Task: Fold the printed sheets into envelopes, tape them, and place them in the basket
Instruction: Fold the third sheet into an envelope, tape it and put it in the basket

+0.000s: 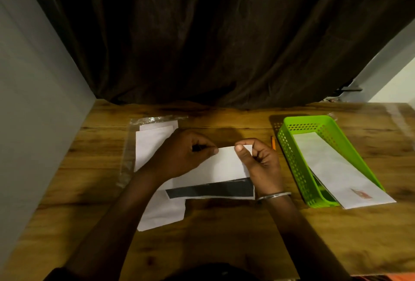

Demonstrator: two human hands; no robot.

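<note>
Centre of the frame: we see the sheet (220,166) lying on the wooden table (224,240), its white flap turned up over a dark printed band (213,189) that remains exposed along the lower edge. The left hand (184,155) has its fingers curled and pinches the flap's upper left edge. The right hand (262,164) pinches the upper right corner, with the thumb on top and the fingers bent behind. We judge that gripping at both ends keeps the flap's edge level, so that the crease falls straight.

Left of centre: a stack of white sheets (152,143) rests on a clear plastic sleeve (128,157), partly under the left forearm. We take this as the supply, kept within easy reach.

Right of the frame: the green basket (289,152) holds a finished envelope (332,164) that overhangs its near end, well apart from the sheet in hand. An orange pencil (273,142) lies just beside the basket. We can make out no tape anywhere.
</note>
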